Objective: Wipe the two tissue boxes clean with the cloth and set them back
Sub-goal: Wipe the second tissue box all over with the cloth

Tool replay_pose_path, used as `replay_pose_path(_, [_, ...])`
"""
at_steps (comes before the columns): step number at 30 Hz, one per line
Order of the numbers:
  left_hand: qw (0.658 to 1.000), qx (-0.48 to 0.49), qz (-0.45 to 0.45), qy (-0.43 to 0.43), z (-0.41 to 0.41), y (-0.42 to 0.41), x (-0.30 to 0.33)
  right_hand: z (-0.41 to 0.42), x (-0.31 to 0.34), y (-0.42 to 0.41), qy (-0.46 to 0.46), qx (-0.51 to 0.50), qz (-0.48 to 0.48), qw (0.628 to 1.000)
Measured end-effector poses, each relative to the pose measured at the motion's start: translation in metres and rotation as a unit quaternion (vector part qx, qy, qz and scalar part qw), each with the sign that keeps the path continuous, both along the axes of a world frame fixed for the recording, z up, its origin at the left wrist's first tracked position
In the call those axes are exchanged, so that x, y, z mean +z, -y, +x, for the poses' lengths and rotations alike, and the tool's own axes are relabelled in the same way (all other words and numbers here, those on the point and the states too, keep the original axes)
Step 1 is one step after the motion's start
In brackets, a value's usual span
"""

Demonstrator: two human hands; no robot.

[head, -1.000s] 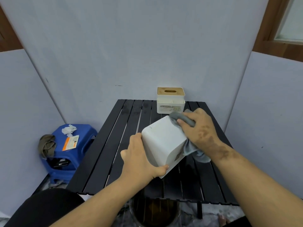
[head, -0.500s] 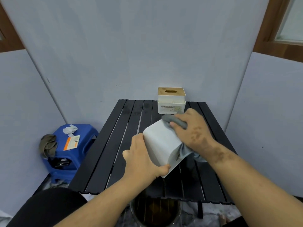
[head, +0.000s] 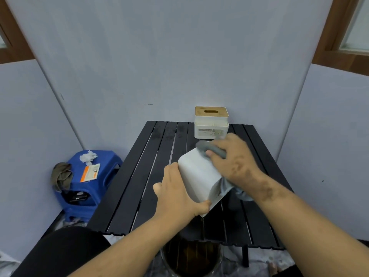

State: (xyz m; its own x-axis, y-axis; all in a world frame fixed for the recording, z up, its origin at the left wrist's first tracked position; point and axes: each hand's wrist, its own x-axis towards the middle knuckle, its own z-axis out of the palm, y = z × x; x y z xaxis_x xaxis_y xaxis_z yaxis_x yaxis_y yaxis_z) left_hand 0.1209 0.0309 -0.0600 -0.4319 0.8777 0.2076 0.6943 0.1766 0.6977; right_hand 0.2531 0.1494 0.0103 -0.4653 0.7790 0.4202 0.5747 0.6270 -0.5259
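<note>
Under right hand [head: 235, 158] fingers: grey cloth [head: 212, 149] pinched, now slid to top edge of tilted white box [head: 199, 176]; left hand [head: 175, 192] grips it above desk [head: 139, 186]. Wiping continues; second box [head: 211, 121] beyond, untouched.

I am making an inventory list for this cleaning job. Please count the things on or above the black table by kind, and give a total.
Tissue boxes: 2, one held tilted in the left hand, one with a wooden lid at the table's far edge
Cloths: 1, the grey cloth under the right hand
Total: 3
</note>
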Motion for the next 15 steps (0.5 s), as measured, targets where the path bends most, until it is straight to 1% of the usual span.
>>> replay_pose_path(3, [1.0, 0.004, 0.001, 0.013, -0.003, -0.001, -0.001, -0.015, -0.002, 0.026, 0.029, 0.105, 0.017, 0.994])
replay_pose_path(4, [1.0, 0.004, 0.004, 0.009, -0.004, -0.001, -0.001, -0.014, 0.0, 0.025, 0.025, 0.117, 0.01, 0.993])
replay_pose_path(6, [1.0, 0.002, 0.002, -0.001, -0.002, 0.0, 0.001, -0.003, 0.004, 0.01, 0.001, 0.091, -0.015, 0.996])
replay_pose_path(9, [1.0, -0.001, -0.006, -0.01, 0.001, 0.001, 0.003, 0.018, 0.009, -0.018, -0.037, -0.018, -0.047, 0.998])
replay_pose_path(11, [1.0, -0.004, -0.007, -0.019, 0.002, 0.001, 0.003, 0.019, 0.007, -0.021, -0.049, -0.06, -0.054, 0.996])
replay_pose_path(13, [1.0, 0.0, -0.006, -0.023, 0.003, 0.0, 0.002, 0.007, 0.003, -0.004, -0.013, -0.045, -0.024, 0.999])
replay_pose_path(15, [1.0, 0.006, -0.003, -0.018, 0.002, -0.001, 0.0, -0.009, 0.0, 0.019, 0.024, 0.03, 0.006, 0.999])
